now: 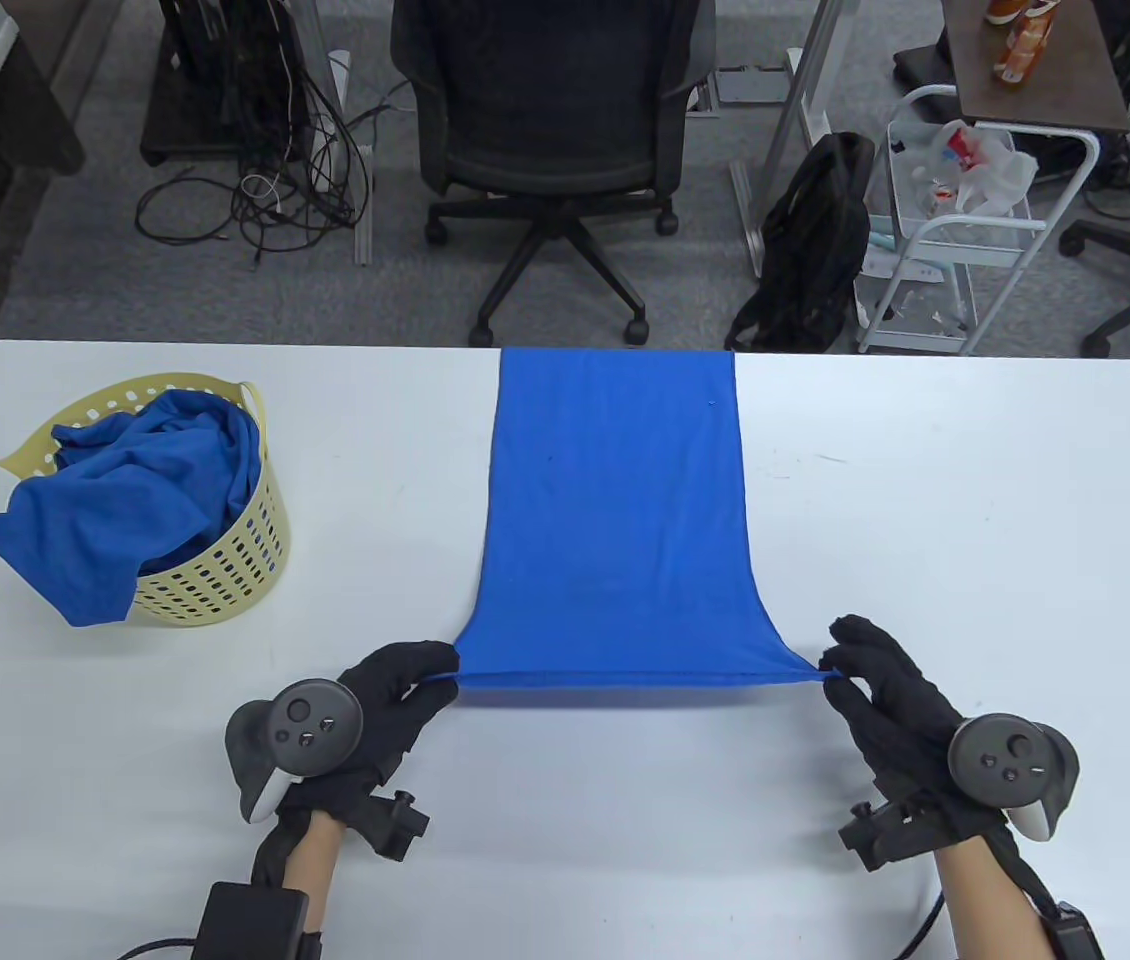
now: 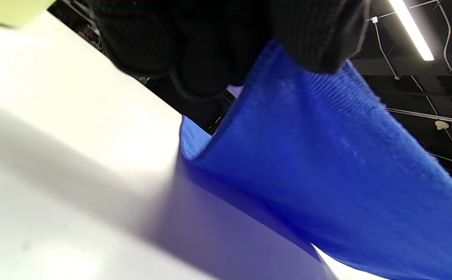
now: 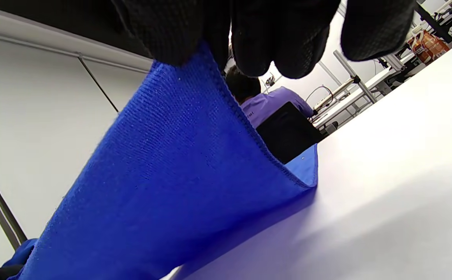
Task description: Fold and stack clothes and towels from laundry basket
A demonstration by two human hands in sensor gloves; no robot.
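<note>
Blue towel [image 1: 615,520] flat on white table [image 1: 975,520], near corners pinched by left grip [image 1: 395,700], right grip [image 1: 885,690].

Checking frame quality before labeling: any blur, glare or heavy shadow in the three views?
Table view: sharp and evenly lit, with only a soft shadow under the lifted near edge of the blue towel. Left wrist view: left hand dark and soft up close, table blown out near the top, ceiling light glaring. Right wrist view: towel weave crisp, right hand dark, towel's shadow on the table.

Office: swivel chair [image 1: 553,120], cables [image 1: 270,190]
</note>
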